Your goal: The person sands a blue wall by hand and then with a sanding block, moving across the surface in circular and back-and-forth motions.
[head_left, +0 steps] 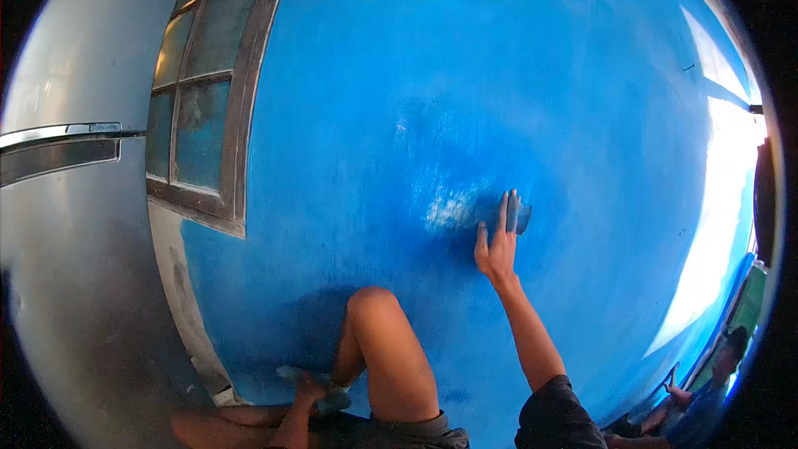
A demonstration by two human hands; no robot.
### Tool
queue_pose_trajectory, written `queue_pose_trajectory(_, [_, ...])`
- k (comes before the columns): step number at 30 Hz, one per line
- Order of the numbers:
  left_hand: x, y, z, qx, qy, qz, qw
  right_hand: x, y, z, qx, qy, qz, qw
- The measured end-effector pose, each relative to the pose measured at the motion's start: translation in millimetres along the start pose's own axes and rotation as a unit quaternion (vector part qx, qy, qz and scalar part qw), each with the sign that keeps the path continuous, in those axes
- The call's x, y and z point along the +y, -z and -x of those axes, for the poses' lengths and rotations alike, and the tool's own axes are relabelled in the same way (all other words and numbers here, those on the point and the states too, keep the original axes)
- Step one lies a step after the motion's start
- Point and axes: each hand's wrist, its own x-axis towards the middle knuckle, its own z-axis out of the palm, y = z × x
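My right hand (497, 251) presses a dark grey pad (524, 219) against the blue wall (374, 75), fingers pointing up and the thumb side to the left. Left of it the wall has a darker, shiny patch with a whitish glare. Low in the view, beside my bent knee, my left hand (309, 386) is closed round something pale grey-green (289, 373); what it is cannot be made out. Another greyish thing (334, 401) lies just below that hand, near my lower leg.
A wooden-framed window (237, 116) is at upper left, beside a grey metallic surface with a handle (62, 154). A small nail (688, 67) juts from the wall at upper right. Another person (706, 399) is at the lower right edge. Bright sunlight falls on the right wall.
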Motion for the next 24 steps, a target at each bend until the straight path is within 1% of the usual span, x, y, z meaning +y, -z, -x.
queue_pose_trajectory(1, [-9, -4, -1, -0.052, 0.018, 0.127, 0.99, 0, -1, 1, -0.011, 0.004, 0.009, 1.0])
queue_pose_trajectory(2, [-13, -10, -3, -0.102, 0.034, 0.253, 0.962, 1, -1, 0, -0.023, 0.011, 0.018, 1.0])
queue_pose_trajectory(3, [-11, -12, -7, -0.099, 0.031, 0.255, 0.961, 1, -1, -3, -0.022, 0.015, 0.019, 0.999])
queue_pose_trajectory(4, [-9, -13, -6, -0.087, 0.121, 0.354, 0.923, -1, -1, -3, -0.031, 0.019, 0.029, 0.999])
queue_pose_trajectory(5, [-7, -14, -4, -0.074, 0.209, 0.445, 0.868, -1, -1, -1, -0.042, 0.023, 0.038, 0.998])
queue_pose_trajectory(6, [-7, -15, 0, -0.074, 0.22, 0.463, 0.855, 0, -1, 3, -0.043, 0.023, 0.039, 0.998])
queue_pose_trajectory(9, [4, 11, 9, -0.081, 0.218, 0.484, 0.843, 3, -6, -2, -0.032, 0.059, 0.035, 0.997])
queue_pose_trajectory(11, [7, 21, 12, -0.08, 0.218, 0.504, 0.831, 5, -5, 2, -0.061, 0.049, 0.083, 0.993])
queue_pose_trajectory(14, [8, 29, 21, -0.081, 0.224, 0.527, 0.816, 5, -3, 6, -0.084, 0.052, 0.094, 0.991])
queue_pose_trajectory(18, [4, 34, 31, -0.063, 0.228, 0.556, 0.797, 2, 10, -18, -0.106, 0.075, 0.098, 0.987])
queue_pose_trajectory(19, [2, 34, 36, -0.056, 0.228, 0.563, 0.792, 3, 18, -28, -0.104, 0.076, 0.102, 0.986])
queue_pose_trajectory(21, [3, 41, 45, -0.039, 0.229, 0.578, 0.782, 6, 36, -60, -0.062, 0.133, 0.147, 0.978])
queue_pose_trajectory(22, [7, 53, 52, -0.026, 0.226, 0.584, 0.779, 4, 48, -79, -0.03, 0.144, 0.15, 0.978])
queue_pose_trajectory(23, [22, 78, 68, -0.014, 0.225, 0.59, 0.775, 1, 62, -91, -0.002, 0.157, 0.153, 0.976])
queue_pose_trajectory(24, [-36, 21, 18, -0.065, 0.112, 0.422, 0.897, 1, 76, -96, -0.01, 0.158, 0.154, 0.975])
